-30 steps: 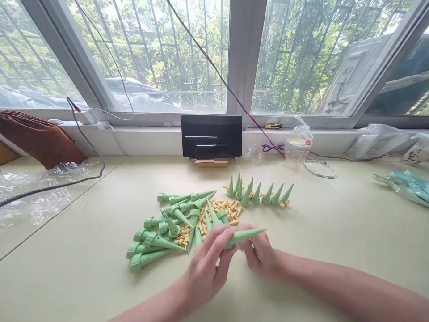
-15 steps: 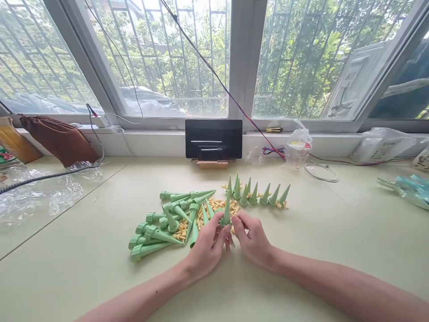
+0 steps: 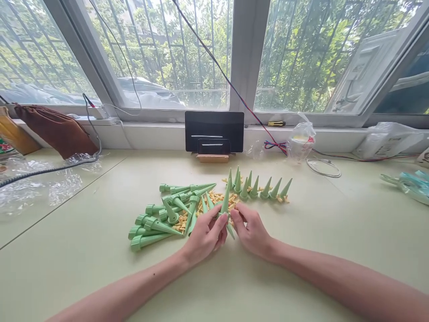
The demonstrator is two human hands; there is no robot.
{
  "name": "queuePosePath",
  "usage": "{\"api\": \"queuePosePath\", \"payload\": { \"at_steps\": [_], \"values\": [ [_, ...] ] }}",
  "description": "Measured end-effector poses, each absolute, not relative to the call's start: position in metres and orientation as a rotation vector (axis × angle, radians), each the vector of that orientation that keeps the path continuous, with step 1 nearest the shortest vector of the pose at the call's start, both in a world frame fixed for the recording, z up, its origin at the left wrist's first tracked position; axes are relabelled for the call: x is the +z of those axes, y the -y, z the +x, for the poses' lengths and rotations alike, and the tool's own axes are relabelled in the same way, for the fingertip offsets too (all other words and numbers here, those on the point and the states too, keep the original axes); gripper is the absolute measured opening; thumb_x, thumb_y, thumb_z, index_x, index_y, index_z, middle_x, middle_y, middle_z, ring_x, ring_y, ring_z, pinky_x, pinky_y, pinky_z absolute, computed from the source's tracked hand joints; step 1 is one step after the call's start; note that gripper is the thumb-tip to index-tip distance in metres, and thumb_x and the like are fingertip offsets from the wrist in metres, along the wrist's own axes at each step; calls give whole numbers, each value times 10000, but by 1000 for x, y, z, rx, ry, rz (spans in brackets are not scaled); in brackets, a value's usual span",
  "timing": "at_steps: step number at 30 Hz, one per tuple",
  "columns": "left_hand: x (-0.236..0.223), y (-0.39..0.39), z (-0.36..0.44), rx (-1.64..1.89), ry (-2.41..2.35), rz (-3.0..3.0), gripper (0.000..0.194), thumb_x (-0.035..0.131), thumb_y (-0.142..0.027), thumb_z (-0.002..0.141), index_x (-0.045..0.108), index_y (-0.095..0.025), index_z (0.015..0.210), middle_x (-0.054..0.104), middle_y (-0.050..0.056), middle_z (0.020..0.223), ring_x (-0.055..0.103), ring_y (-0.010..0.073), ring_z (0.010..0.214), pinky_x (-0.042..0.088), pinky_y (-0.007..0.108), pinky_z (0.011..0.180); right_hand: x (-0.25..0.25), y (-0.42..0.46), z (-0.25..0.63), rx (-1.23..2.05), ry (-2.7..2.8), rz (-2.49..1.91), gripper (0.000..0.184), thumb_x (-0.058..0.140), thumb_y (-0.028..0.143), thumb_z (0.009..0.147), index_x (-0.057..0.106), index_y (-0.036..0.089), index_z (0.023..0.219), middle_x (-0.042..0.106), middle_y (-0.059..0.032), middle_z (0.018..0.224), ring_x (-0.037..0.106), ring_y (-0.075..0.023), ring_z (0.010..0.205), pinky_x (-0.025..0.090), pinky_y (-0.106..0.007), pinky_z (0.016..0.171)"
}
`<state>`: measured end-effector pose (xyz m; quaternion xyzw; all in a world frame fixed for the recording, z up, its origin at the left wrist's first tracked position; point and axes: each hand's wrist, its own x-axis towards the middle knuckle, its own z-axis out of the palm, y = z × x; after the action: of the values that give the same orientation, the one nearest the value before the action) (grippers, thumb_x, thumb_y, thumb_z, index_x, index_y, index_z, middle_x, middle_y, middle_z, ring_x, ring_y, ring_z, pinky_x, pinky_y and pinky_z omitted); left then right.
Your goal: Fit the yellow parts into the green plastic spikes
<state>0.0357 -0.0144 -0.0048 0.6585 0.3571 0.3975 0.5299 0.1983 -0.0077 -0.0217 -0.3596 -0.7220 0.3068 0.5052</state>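
Close in front of me, my left hand (image 3: 208, 229) grips a green plastic watering spike (image 3: 225, 197), its point upward. Another narrow green tip shows just below those fingers, slanting down to the right. My right hand (image 3: 250, 229) is pinched against the spike's right side; its fingertips hide what they hold, if anything. Behind and left of my hands lies a heap of small yellow plastic pieces (image 3: 217, 197). Several loose green spikes (image 3: 157, 224), with ribbed caps, lie in a pile to the left. Farther back, a row of upright green cones (image 3: 264, 190) has yellow bits beside it.
A black tablet (image 3: 214, 129) with a phone before it leans on a stand by the window. Clear wrapping (image 3: 63, 183) and a brown pouch (image 3: 56, 129) are at the left. A bagged cup (image 3: 300, 141), a coiled white cable (image 3: 323, 167) and teal packaging (image 3: 410, 188) are at the right.
The spike in my left hand has tilted slightly, and a second green tip now shows beneath it. My right hand stays close beside it. The view has tipped down a little.
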Motion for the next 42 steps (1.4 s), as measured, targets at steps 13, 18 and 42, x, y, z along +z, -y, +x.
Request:
{"api": "queuePosePath", "payload": {
  "at_steps": [13, 18, 42],
  "values": [
    [-7, 14, 35, 922, -856, 1590, 432, 455, -466, 992, 500, -163, 1296, 554, -58, 492, 440, 84, 339, 396, 195, 386, -25, 5, 198, 736, 1744, -887, 294, 383, 276, 1006, 294, 229, 730, 321, 66, 593, 275, -107, 517, 270, -247, 508],
    [-8, 14, 36, 920, -892, 1615, 430, 480, -438, 987, 474, -173, 1325, 602, -45, 550, 539, 115, 411, 463, 231, 466, -26, 5, 198, 813, 1702, -892, 308, 396, 300, 1005, 299, 229, 721, 310, 65, 601, 272, -105, 513, 255, -247, 494],
    [-12, 48, 78, 1099, -999, 1355, 236, 415, -465, 1004, 408, -229, 1010, 546, -75, 531, 536, 116, 427, 415, 205, 408, -26, 16, 201, 1019, 1632, -828, 351, 320, 483, 1036, 358, 242, 783, 406, 90, 462, 449, -104, 315, 270, -217, 322]
  ]
}}
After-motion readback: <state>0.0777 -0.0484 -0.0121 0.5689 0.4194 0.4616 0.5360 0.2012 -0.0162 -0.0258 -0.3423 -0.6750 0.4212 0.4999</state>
